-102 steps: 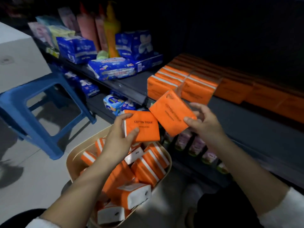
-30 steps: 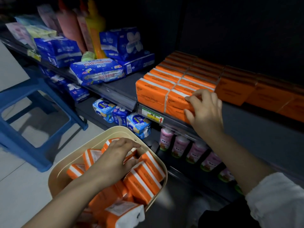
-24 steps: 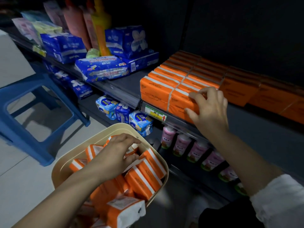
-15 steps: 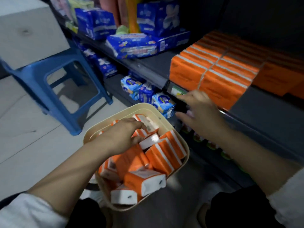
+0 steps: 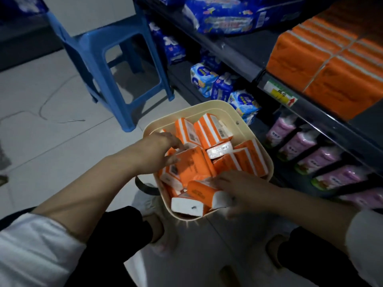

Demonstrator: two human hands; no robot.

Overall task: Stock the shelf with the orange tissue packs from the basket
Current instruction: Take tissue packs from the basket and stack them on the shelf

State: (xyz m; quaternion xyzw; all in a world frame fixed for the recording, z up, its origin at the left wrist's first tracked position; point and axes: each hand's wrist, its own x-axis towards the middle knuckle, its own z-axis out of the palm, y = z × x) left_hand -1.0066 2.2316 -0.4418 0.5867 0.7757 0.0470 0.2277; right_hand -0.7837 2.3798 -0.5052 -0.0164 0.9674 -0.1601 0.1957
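The step in hand is picking: both hands are in the basket (image 5: pixel 207 103) of orange tissue packs (image 5: pixel 211 131). The left hand (image 5: pixel 159 154) pinches the edge of the middle pack (image 5: pixel 192 164) between thumb and fingers. The right hand (image 5: pixel 238 189) lies over the nearest pack (image 5: pixel 202 192), too blurred to tell if it grips. Next, I think, both packs must go up to the shelf (image 5: pixel 244 52), beside the orange rows (image 5: pixel 335 79).

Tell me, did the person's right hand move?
Yes. The right hand left the stacked orange tissue packs on the dark shelf, down into the cream plastic basket.
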